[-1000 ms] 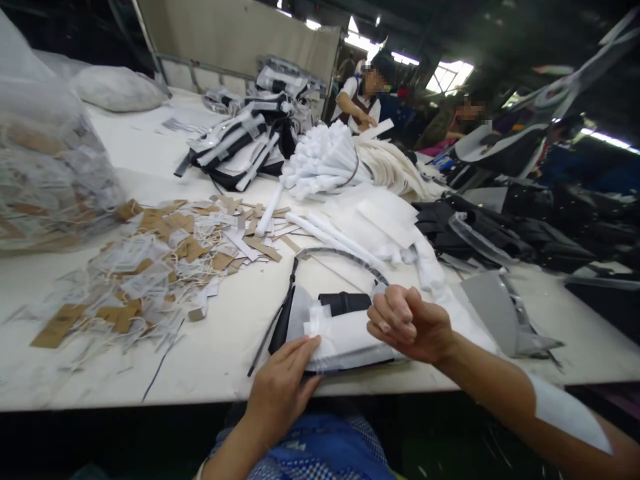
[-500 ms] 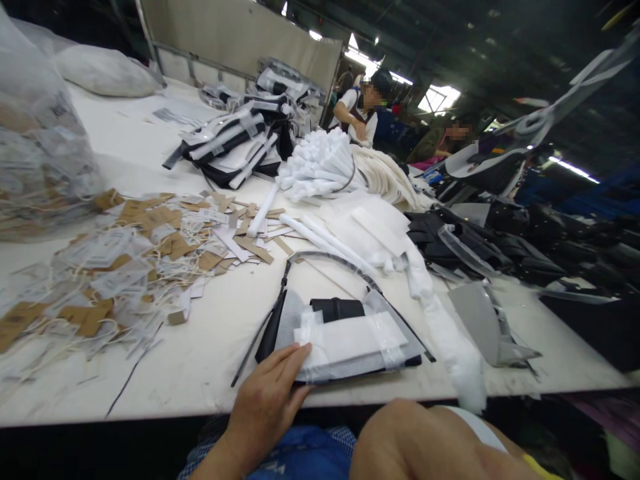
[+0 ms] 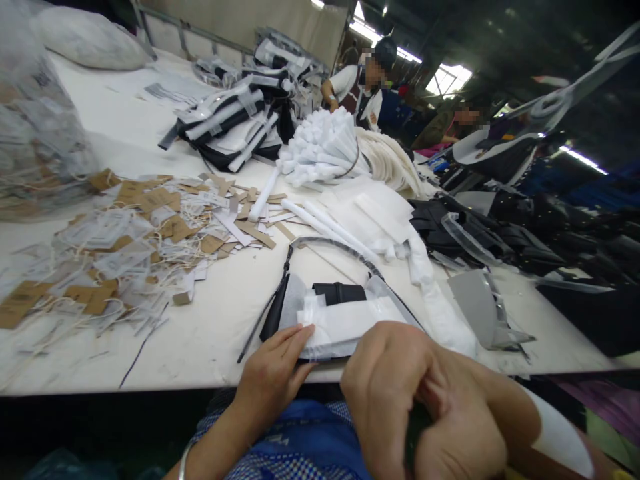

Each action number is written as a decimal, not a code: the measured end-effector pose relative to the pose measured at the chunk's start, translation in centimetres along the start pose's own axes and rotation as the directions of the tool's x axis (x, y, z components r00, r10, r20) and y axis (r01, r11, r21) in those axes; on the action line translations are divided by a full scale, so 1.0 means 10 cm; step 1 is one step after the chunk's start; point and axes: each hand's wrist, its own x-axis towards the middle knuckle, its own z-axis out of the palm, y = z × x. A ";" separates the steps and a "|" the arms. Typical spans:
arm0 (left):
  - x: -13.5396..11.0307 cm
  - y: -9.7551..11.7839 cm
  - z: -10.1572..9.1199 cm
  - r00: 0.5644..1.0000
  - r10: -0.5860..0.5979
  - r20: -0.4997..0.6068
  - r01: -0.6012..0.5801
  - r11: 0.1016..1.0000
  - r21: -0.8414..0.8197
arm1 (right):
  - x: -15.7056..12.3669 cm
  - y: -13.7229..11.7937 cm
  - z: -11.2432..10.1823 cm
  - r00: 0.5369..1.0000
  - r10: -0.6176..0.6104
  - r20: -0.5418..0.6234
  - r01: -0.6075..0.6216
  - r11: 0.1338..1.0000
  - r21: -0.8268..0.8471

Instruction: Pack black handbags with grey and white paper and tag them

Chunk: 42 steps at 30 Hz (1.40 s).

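Note:
A black handbag [image 3: 340, 292] lies on the table edge in front of me, partly covered in white padding sheet [image 3: 345, 327] and clear tape. Its strap [image 3: 327, 241] arches away from me and is wrapped in film. My left hand [image 3: 277, 367] pinches the bag's near left edge, fingertips on the padding and thumb below. Close to the camera, my right hand [image 3: 415, 400] is raised before the bag's right side with its fingers curled in. Whatever it may hold is hidden inside the curl. It covers the bag's near right corner.
Brown and white tags with strings [image 3: 145, 233] are strewn at left beside a clear plastic sack [image 3: 40, 133]. White foam rolls [image 3: 320, 150] and wrapped bags [image 3: 230, 127] stand behind. Black bags [image 3: 480, 233] pile up at right. A co-worker [image 3: 363, 83] is across the table.
My right hand has risen from the lower edge to in front of the bag's right side, fingers curled. The left hand keeps its hold on the bag. The view has tilted slightly down.

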 end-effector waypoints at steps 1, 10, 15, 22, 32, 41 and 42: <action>0.00 0.00 0.00 1.000 -0.001 -0.002 0.001 1.000 -0.003 | 0.00 -0.02 -0.05 0.994 -0.016 -0.108 0.004 0.994 -0.105; 0.01 0.04 -0.03 0.998 -0.028 0.059 0.030 0.999 -0.030 | 0.09 0.18 -0.85 0.950 0.307 -0.053 -0.198 0.465 -0.863; 0.01 0.06 -0.03 0.996 -0.052 0.075 0.055 0.998 -0.041 | 0.32 0.33 -1.05 0.922 0.388 0.000 -0.130 0.309 -0.942; 0.00 0.05 -0.01 0.994 -0.067 0.087 0.071 0.996 -0.050 | 0.50 0.47 -1.15 0.880 0.469 0.078 -0.066 0.282 -0.957; 0.00 0.04 -0.02 0.995 -0.046 0.084 0.050 0.997 -0.057 | 0.65 0.72 -1.26 0.840 0.538 0.063 -0.021 0.149 -0.989; -0.02 0.03 0.01 0.996 0.086 0.009 -0.086 0.996 0.008 | 0.73 0.80 -1.25 0.797 0.603 0.013 -0.068 0.112 -0.991; -0.02 0.02 0.01 0.996 0.083 0.015 -0.083 0.996 0.014 | 0.74 0.79 -1.24 0.794 0.608 0.009 -0.066 0.101 -0.993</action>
